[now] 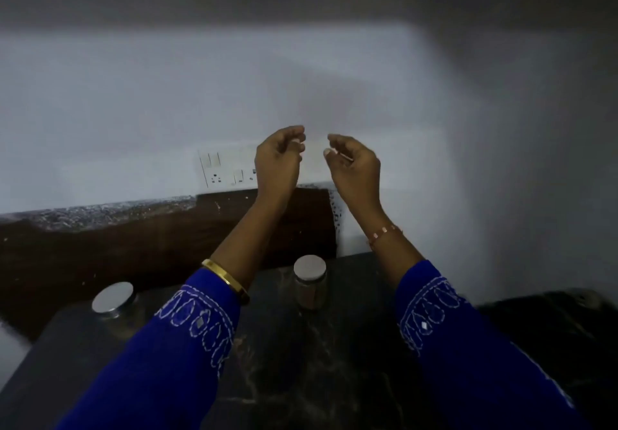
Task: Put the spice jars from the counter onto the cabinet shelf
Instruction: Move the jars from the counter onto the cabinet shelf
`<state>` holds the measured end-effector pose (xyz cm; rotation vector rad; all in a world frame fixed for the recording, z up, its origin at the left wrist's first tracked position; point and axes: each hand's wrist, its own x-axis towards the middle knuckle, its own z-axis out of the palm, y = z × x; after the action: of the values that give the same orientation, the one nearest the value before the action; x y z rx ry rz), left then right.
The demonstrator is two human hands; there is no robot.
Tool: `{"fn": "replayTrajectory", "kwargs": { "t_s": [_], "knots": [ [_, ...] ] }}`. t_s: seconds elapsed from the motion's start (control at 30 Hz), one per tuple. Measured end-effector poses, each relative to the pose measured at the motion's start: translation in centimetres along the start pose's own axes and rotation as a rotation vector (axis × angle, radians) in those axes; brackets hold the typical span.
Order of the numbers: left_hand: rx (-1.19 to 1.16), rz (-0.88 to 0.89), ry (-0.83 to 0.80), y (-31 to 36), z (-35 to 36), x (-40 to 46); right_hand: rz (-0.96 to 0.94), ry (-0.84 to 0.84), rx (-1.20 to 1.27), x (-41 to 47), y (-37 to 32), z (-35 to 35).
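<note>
Head view, both hands (279,159) (354,167) raised, loosely curled, empty, two spice jars (310,281) (115,306) on counter (301,362) below.

Counter (321,362) — running along the wall (167,95), two jars standing on it: one jar (115,306) sitting at the left, the other jar (310,284) standing further right and nearer the wall. Switch panel (227,169) sitting on the wall behind. Left hand (279,159) and right hand (354,165) hanging side by side above the jars, apart — both before the panel.
</note>
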<state>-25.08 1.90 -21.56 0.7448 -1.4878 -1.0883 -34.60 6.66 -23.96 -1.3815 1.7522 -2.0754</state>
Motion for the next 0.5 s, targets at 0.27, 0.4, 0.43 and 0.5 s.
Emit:
{"fn": "replayTrajectory", "kwargs": {
  "t_s": [0.27,0.4,0.43,0.5],
  "knots": [
    [0.162,-0.214,0.010,-11.5,-2.0,-0.7,0.230,-0.347,-0.301,-4.6,11.1,2.5],
    [0.297,-0.357,-0.064,-17.2,-2.4,-1.4,0.296,-0.564,-0.514,-6.1,15.4,3.3],
    [0.357,-0.400,-0.116,-18.7,-2.4,-1.6,0.320,-0.591,-0.529,-6.5,16.4,3.4],
    [0.449,-0.489,-0.211,-21.3,-2.5,-2.2,0.371,-0.640,-0.556,-7.0,17.9,3.8]
  ]
}}
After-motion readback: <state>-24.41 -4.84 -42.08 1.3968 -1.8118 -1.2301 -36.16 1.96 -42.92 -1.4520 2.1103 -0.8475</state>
